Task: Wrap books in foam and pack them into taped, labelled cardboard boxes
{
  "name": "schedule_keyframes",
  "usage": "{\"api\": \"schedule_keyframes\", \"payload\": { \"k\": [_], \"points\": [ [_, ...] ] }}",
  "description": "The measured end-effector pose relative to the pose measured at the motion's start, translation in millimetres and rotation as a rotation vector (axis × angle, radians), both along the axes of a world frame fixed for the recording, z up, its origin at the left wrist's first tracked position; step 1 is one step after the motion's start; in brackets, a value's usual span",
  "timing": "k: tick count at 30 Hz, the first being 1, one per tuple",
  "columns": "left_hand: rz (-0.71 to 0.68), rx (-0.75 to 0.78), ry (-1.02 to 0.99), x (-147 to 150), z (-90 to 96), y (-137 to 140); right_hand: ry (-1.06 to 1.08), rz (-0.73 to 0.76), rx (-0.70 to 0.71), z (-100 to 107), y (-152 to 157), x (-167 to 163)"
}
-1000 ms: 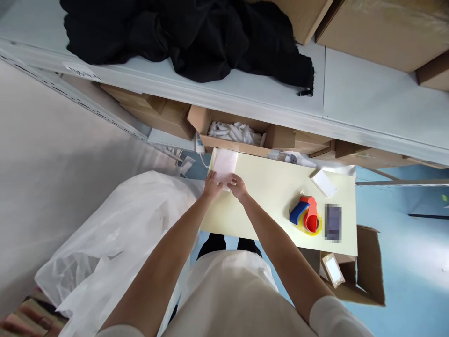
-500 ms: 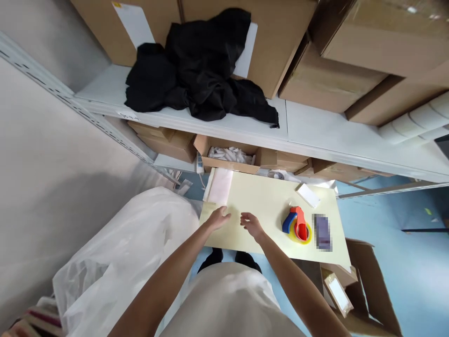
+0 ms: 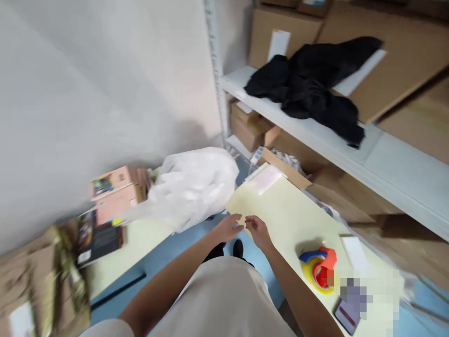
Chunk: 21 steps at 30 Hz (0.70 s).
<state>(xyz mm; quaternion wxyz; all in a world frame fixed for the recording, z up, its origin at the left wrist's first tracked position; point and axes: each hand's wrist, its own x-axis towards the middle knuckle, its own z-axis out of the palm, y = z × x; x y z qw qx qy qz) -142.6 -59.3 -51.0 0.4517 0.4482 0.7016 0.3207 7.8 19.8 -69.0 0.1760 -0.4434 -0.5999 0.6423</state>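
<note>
My left hand (image 3: 229,227) is at the near left corner of the pale yellow table (image 3: 280,210), its fingers apart and nothing in them. Close beside it, with a small gap between, my right hand (image 3: 258,231) has its fingers curved and spread, also without anything in it. On the table to the right lies a red and blue tape dispenser (image 3: 322,271) with a roll of yellowish tape. A phone (image 3: 347,314), partly pixelated, lies in front of it. A small white box (image 3: 354,252) is behind the dispenser, and pink-white sheets (image 3: 264,178) lie at the table's far left corner.
A large white plastic bag (image 3: 196,182) bulges over a second table (image 3: 147,238) at left, beside pink boxes (image 3: 117,196) and a dark box (image 3: 98,238). Flattened cardboard (image 3: 38,276) lies nearer. Shelving (image 3: 308,128) carries a black cloth (image 3: 312,89) and cardboard boxes (image 3: 280,35).
My view has swung to the left, bringing the second table and its boxes into sight. Both hands have come closer together and stay without anything in them.
</note>
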Motion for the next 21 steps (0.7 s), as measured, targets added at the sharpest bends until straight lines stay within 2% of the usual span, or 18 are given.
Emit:
{"api": "schedule_keyframes", "payload": {
  "k": [5, 8, 10, 13, 15, 18, 21],
  "points": [
    [0.234, 0.039, 0.064, -9, 36.9, -92, 0.083, 0.331, 0.161, 23, -33, -49],
    [0.459, 0.040, 0.127, -28, 52.1, -155, 0.156, 0.575, 0.273, 38, -72, -94],
    [0.647, 0.024, 0.159, -44, 55.1, -202, 0.188, 0.774, 0.314, 45, -107, -125],
    [0.986, -0.001, 0.194, -66, 49.9, -281, 0.210, 1.051, 0.319, 49, -167, -167],
    [1.218, 0.003, 0.195, -80, 41.5, -337, 0.211, 1.169, 0.302, 47, -210, -192],
    [1.526, 0.009, 0.125, -97, 23.4, -424, 0.182, 1.251, 0.249, 34, -278, -228],
    [1.813, -0.033, 0.100, -112, -1.0, -506, 0.133, 1.273, 0.145, 15, -349, -267]
  ]
}}
